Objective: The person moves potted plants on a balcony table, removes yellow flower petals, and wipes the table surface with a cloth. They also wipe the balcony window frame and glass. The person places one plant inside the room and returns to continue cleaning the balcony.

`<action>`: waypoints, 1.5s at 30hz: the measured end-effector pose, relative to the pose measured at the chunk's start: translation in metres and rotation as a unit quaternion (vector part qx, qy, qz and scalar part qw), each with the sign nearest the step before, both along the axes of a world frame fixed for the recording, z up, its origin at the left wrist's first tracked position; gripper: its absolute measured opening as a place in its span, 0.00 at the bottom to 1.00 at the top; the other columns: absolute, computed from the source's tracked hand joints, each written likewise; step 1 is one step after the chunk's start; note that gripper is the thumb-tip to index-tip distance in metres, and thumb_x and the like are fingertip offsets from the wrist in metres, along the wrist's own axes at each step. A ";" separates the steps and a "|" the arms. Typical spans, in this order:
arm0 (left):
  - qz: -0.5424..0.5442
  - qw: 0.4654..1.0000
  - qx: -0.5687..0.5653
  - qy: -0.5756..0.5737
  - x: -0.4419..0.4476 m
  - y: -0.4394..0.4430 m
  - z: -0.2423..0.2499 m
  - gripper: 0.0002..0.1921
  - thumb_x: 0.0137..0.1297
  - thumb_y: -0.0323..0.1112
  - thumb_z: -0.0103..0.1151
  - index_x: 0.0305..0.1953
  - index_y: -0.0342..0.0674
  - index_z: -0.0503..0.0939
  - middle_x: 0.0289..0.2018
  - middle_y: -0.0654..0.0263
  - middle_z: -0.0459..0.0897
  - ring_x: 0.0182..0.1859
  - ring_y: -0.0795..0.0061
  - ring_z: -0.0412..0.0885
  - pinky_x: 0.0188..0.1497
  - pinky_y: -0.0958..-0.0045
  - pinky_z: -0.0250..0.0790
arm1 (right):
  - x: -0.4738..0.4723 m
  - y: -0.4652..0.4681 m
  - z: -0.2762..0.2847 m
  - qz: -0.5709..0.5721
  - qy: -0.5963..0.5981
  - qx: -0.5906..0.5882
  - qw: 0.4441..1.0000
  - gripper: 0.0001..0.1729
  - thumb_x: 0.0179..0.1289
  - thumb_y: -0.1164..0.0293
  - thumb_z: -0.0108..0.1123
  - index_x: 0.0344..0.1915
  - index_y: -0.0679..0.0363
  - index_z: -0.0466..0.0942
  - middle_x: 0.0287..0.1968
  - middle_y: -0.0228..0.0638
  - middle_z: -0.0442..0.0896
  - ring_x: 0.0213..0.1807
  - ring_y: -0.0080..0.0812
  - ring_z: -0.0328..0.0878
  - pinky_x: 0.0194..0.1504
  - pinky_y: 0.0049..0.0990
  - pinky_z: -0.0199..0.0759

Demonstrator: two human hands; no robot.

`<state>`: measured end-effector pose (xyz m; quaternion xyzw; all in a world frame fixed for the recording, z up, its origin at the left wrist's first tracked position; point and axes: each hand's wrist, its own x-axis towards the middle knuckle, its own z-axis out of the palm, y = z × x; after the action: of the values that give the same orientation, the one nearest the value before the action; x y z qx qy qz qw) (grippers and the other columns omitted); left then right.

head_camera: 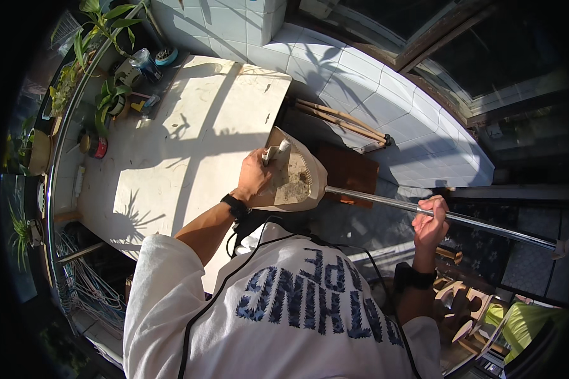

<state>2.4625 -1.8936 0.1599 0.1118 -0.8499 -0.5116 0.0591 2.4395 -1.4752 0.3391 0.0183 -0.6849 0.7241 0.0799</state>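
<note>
My right hand point(429, 223) grips the long metal handle point(371, 195) of a beige plastic dustpan point(319, 180). The pan is held against the edge of a pale tabletop point(218, 163), and a row of teeth runs along its inner back. Dirt and dark debris point(296, 185) cover its floor. At the pan's mouth, the fingers of my left hand point(254, 174) are closed on a crumpled whitish cloth or paper point(281, 148). Its lower part is partly hidden by the hand.
Potted plants point(111, 102), a red jar point(97, 146) and a blue bowl point(166, 57) stand along the table's far side. Bamboo-like poles point(341, 121) lean by the tiled wall point(360, 71). Bundled hangers point(87, 277) hang lower left; wooden furniture point(469, 312) is lower right.
</note>
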 end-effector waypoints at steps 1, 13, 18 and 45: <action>0.021 0.997 0.043 -0.055 0.003 -0.006 -0.001 0.16 0.65 0.29 0.65 0.55 0.36 0.82 0.45 0.51 0.89 0.46 0.55 0.88 0.49 0.62 0.80 | 0.001 0.000 -0.001 0.009 0.010 0.005 1.000 0.22 0.80 0.62 0.49 0.31 0.67 0.73 0.36 0.42 0.76 0.12 0.24 0.63 0.15 0.20 0.58; 0.196 0.948 -0.239 -0.076 0.080 -0.217 -0.002 0.19 0.65 0.27 0.61 0.57 0.37 0.85 0.51 0.51 0.87 0.50 0.55 0.86 0.56 0.62 0.78 | 0.001 -0.010 0.013 -0.004 -0.004 0.024 1.000 0.21 0.80 0.63 0.48 0.30 0.67 0.73 0.35 0.41 0.77 0.11 0.24 0.63 0.14 0.18 0.57; 0.217 0.887 -0.398 -0.088 0.098 -0.189 -0.011 0.28 0.62 0.34 0.63 0.66 0.47 0.80 0.59 0.52 0.77 0.60 0.49 0.76 0.63 0.55 0.71 | 0.001 -0.022 0.027 0.005 0.003 0.061 0.998 0.22 0.80 0.63 0.47 0.30 0.67 0.73 0.33 0.42 0.76 0.11 0.23 0.63 0.15 0.20 0.57; 0.570 0.745 -0.291 -0.189 0.215 -0.360 -0.038 0.26 0.62 0.26 0.60 0.64 0.42 0.79 0.48 0.48 0.81 0.51 0.43 0.80 0.56 0.52 0.74 | -0.004 -0.043 0.043 -0.097 -0.043 0.075 0.991 0.17 0.77 0.60 0.51 0.35 0.62 0.71 0.36 0.37 0.76 0.13 0.22 0.62 0.14 0.17 0.52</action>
<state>2.6779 -2.2531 0.1222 0.6470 -0.7295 -0.0795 0.2074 2.4351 -1.5177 0.3816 -0.0738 -0.7385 0.6596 0.1187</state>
